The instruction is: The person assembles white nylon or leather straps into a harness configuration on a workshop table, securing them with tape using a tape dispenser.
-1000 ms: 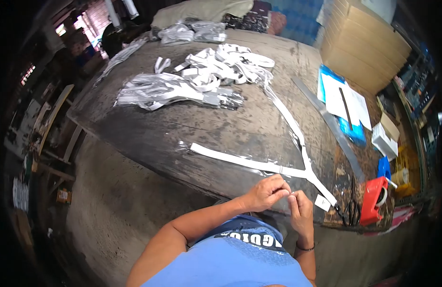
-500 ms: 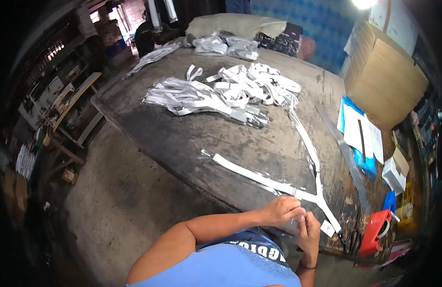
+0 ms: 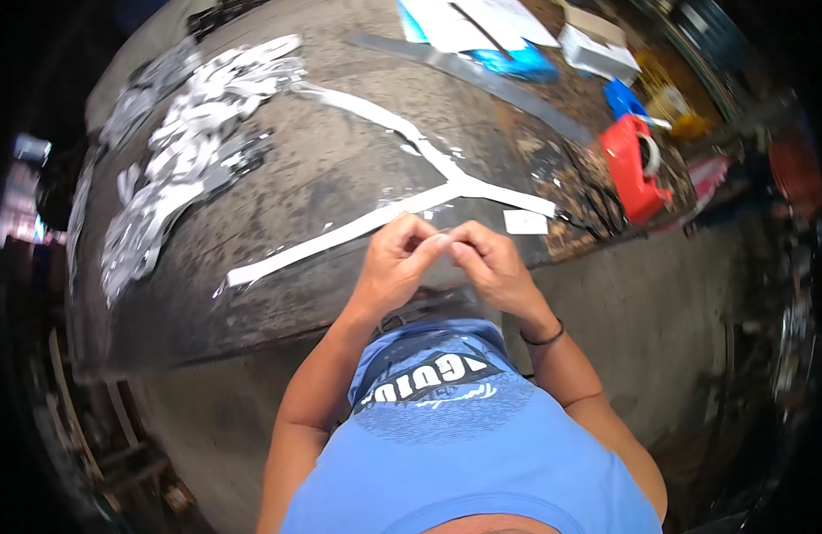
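A white Y-shaped strap [image 3: 358,227] lies on the dark table [image 3: 340,151], one arm running to the lower left and a short tail to the right. Just below it, my left hand [image 3: 400,260] and my right hand [image 3: 491,264] meet at the fingertips. Both are closed in a pinch; whatever they hold between them is too small to make out. A small white card [image 3: 525,222] rests beneath the strap's right tail.
Bundled white straps [image 3: 197,116] are heaped on the left. A metal ruler [image 3: 509,89] crosses the back. At the right are a red tape dispenser [image 3: 632,169], dark scissors [image 3: 598,209], papers [image 3: 473,22] and a white box [image 3: 593,53].
The view has turned and tilted down, so the table items appear shifted. Both hands remain together, now seen centrally below the strap.
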